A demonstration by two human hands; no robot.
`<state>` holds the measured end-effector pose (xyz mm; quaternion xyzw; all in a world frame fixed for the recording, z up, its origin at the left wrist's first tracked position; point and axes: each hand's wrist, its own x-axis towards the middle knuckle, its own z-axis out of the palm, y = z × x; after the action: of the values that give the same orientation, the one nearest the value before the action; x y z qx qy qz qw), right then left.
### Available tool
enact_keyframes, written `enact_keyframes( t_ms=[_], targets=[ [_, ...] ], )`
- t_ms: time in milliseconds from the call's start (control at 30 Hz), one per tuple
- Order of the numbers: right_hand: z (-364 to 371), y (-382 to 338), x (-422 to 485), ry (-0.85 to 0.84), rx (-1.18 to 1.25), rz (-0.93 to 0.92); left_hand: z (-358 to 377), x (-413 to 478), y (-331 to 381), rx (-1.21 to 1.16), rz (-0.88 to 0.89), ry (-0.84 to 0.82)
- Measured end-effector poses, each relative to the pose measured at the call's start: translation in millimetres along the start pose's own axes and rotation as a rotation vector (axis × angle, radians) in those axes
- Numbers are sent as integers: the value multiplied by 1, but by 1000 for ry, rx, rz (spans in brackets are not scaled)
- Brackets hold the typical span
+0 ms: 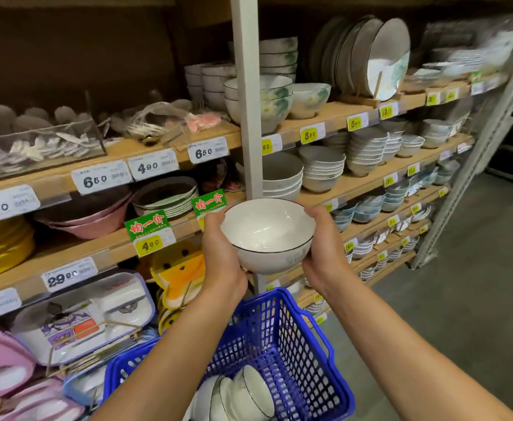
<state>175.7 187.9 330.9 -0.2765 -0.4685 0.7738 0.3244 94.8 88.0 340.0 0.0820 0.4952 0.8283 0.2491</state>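
Observation:
I hold a white bowl with a thin dark rim (267,229) in front of the shelves, tilted a little toward me. My left hand (222,253) grips its left side with the thumb on the rim. My right hand (325,253) grips its right side, fingers curled over the rim. Below hangs a blue plastic basket (294,338), and in it lie several similar white bowls (243,396) on their sides.
Wooden shelves (164,150) with price tags carry stacked bowls (367,153), upright plates (385,56), pink dishes (97,220) and children's divided trays (91,317). A grey upright post (247,95) stands behind the bowl. Grey aisle floor (477,284) lies to the right.

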Motion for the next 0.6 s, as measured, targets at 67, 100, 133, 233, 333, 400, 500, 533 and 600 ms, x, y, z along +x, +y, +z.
enact_keyframes(
  t_ms=[67, 100, 133, 233, 333, 400, 500, 533, 600],
  targets=[
    [-11, -14, -1, 50, 21, -36, 18, -4, -1, -1, -1, -45],
    [-17, -22, 0, 65, 23, -51, 27, -6, -2, -2, 0, -62],
    [-24, -29, 0, 74, 28, -59, 36, -8, -4, -9, 2, -75],
    [-49, -50, 1, 72, 34, -73, 67, -16, -11, -34, 15, -100],
    [-79, -71, 3, 96, 44, -87, 101, -26, -23, -25, 16, -130],
    [-102, -86, 5, 110, 44, -109, 124, -34, -33, -15, 4, -155],
    [-135, -108, 8, 102, 30, -124, 161, -45, -48, -41, -20, -183],
    [-147, -115, 9, 107, 29, -119, 174, -49, -53, -45, -24, -189],
    [-169, -131, 12, 120, 19, -109, 198, -53, -64, -38, -29, -183]
  ],
)
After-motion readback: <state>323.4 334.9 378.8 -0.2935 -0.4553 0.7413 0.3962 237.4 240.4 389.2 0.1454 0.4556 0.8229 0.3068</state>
